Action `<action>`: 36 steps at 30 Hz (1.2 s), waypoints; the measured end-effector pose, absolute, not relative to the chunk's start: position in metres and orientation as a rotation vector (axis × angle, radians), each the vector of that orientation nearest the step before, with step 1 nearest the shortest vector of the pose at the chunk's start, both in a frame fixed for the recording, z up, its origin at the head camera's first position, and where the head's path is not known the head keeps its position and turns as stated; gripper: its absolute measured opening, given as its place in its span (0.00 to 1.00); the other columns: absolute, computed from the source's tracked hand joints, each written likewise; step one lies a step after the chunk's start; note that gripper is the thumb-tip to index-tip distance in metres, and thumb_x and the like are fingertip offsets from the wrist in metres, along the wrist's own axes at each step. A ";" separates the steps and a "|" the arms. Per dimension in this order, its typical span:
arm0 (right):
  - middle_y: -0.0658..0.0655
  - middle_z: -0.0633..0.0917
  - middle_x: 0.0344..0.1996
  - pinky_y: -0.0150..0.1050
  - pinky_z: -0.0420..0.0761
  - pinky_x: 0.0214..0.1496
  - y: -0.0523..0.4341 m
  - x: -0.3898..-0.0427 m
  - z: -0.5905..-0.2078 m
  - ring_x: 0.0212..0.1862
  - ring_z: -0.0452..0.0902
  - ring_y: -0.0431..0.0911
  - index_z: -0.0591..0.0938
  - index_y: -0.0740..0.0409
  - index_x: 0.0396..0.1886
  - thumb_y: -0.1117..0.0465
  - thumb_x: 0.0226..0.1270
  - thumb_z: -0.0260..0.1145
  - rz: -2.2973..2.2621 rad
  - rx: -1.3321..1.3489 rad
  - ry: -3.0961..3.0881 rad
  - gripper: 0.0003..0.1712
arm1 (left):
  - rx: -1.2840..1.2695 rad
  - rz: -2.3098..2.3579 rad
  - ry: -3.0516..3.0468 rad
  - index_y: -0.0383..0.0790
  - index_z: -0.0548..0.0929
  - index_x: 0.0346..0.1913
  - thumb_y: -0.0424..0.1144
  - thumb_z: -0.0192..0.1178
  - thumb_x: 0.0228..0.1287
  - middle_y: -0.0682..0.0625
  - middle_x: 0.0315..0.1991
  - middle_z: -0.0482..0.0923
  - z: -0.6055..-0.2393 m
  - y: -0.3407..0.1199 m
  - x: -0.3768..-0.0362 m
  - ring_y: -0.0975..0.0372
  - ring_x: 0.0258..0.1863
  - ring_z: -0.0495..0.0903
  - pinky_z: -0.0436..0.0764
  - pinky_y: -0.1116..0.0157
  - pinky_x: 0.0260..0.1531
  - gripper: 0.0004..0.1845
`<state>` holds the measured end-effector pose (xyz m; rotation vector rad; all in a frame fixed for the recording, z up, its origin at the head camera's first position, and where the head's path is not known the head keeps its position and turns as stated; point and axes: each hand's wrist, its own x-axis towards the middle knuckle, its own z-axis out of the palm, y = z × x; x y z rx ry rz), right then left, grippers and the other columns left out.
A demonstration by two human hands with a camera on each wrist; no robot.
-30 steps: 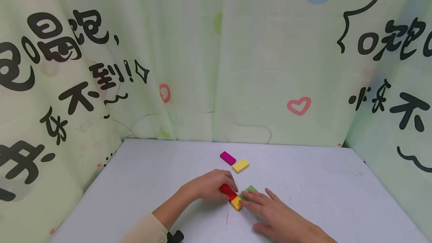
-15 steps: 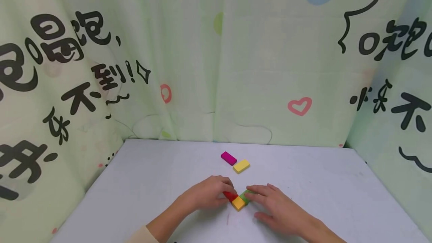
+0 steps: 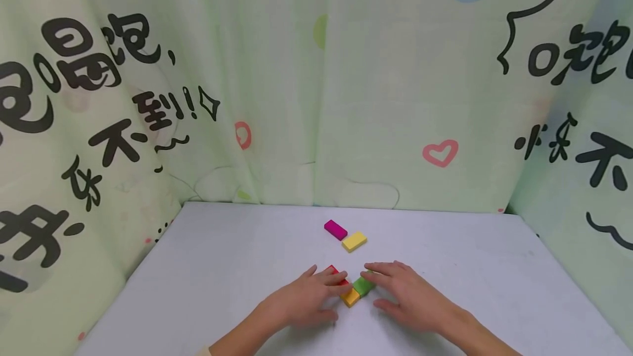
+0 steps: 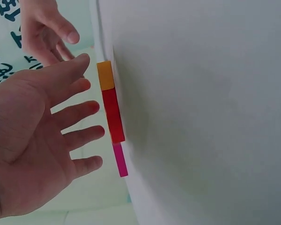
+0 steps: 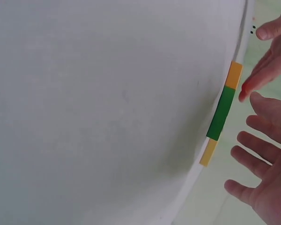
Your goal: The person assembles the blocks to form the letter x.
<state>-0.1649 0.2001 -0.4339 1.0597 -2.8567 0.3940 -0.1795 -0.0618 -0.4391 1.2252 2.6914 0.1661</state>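
Note:
On the white table a red block (image 3: 333,270), an orange block (image 3: 350,298) and a green block (image 3: 363,285) form a V, the orange one at the near corner. My left hand (image 3: 309,298) hovers over the red block with its fingers spread and covers part of it. In the left wrist view, those fingers stand apart from the red block (image 4: 113,115). Beside the green block is my right hand (image 3: 412,295), fingers extended and partly over its far end. The right wrist view has a gap between these fingers and the green block (image 5: 221,113).
Farther back on the table (image 3: 237,246) lie a magenta block (image 3: 336,229) and a yellow block (image 3: 354,242), close together at an angle. A pale green curtain (image 3: 376,98) with black lettering surrounds the table at the back and sides.
My left hand has let go of the red block, and its fingers have straightened and spread. The right hand has shifted slightly right and away, uncovering the orange block and more of the green block.

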 end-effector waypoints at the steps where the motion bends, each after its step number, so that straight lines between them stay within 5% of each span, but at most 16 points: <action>1: 0.50 0.74 0.63 0.52 0.68 0.63 0.200 -0.166 -0.433 0.63 0.69 0.47 0.77 0.48 0.62 0.50 0.62 0.68 0.398 1.059 -2.851 0.28 | 1.215 0.163 2.684 0.59 0.65 0.71 0.54 0.61 0.63 0.57 0.72 0.60 -0.439 -0.062 -0.178 0.57 0.73 0.57 0.60 0.44 0.66 0.33; 9: 0.49 0.74 0.63 0.51 0.71 0.62 0.202 -0.178 -0.432 0.63 0.69 0.47 0.76 0.48 0.63 0.49 0.61 0.69 0.409 1.018 -2.863 0.30 | 1.188 0.081 2.654 0.66 0.63 0.71 0.57 0.60 0.62 0.60 0.74 0.54 -0.442 -0.062 -0.177 0.57 0.73 0.56 0.61 0.45 0.66 0.34; 36: 0.50 0.80 0.55 0.53 0.74 0.60 0.199 -0.227 -0.435 0.60 0.74 0.50 0.80 0.52 0.57 0.58 0.59 0.71 0.693 0.871 -2.866 0.24 | 1.081 0.187 2.573 0.68 0.59 0.72 0.56 0.66 0.57 0.64 0.76 0.45 -0.445 -0.063 -0.174 0.59 0.75 0.48 0.65 0.39 0.60 0.41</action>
